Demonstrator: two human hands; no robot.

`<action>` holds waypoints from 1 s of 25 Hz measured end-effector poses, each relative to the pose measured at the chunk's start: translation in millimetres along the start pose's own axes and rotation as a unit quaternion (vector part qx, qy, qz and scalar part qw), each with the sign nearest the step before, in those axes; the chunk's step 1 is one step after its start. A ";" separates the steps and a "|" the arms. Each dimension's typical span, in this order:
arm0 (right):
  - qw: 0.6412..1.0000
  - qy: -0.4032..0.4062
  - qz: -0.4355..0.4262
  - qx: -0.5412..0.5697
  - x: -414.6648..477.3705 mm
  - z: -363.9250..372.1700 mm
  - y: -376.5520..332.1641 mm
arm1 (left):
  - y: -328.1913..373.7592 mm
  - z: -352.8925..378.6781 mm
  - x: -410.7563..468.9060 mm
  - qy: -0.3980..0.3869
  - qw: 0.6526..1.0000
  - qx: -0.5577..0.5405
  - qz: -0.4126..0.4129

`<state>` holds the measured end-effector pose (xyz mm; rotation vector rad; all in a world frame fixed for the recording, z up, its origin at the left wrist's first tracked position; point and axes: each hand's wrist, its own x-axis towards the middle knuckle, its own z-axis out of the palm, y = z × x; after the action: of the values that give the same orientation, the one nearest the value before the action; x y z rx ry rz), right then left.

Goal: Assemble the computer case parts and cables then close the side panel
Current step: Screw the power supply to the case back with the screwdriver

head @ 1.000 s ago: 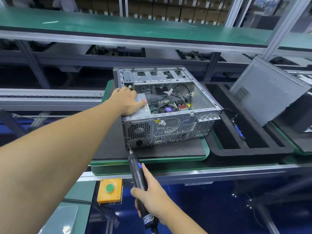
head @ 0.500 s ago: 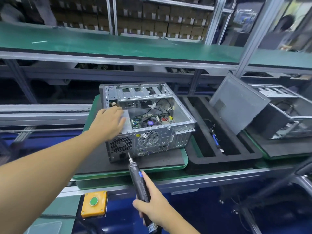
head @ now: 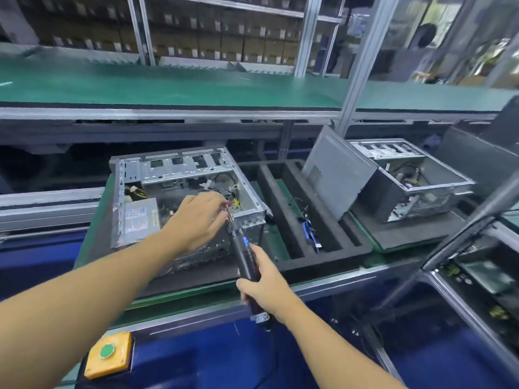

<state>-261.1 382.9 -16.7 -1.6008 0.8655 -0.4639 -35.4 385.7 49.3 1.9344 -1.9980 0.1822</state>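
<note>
The open computer case (head: 174, 175) lies on a black mat, with its power supply (head: 140, 217) at the near left and cables inside. My left hand (head: 202, 217) hovers over the case's near right corner. Its fingertips pinch a small screw (head: 229, 217) at the tip of the electric screwdriver (head: 244, 254). My right hand (head: 264, 284) grips the screwdriver's black body low down, and the tool points up and away toward the case. The grey side panel (head: 337, 169) leans upright to the right of the case.
A black foam tray (head: 286, 265) with long slots sits right of the case and holds a blue cable (head: 309, 231). A second open case (head: 407, 178) stands behind the panel. A yellow box with a green button (head: 108, 353) is near left. A green shelf (head: 168, 85) runs above.
My left hand left the power supply and moved right to the screwdriver's tip. My right hand raised the screwdriver away from the case's rear lower left. The view swung right.
</note>
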 end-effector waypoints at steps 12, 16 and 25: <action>0.976 0.175 -0.066 0.112 38.3 -141.6 -9.5 | 110.0 55.9 78.7 -0.002 0.935 -0.352 -0.034; 0.978 0.159 -0.032 0.132 70.0 -181.4 27.1 | 122.3 140.2 75.8 -0.132 0.925 -0.312 -0.169; 0.985 0.041 0.034 0.166 169.1 -208.6 110.6 | 106.9 255.3 104.7 -0.215 0.947 -0.087 -0.221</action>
<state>-331.6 115.1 -104.5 -1.2509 0.8528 -0.5954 -182.4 208.6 -136.6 2.3838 -1.6693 -0.5548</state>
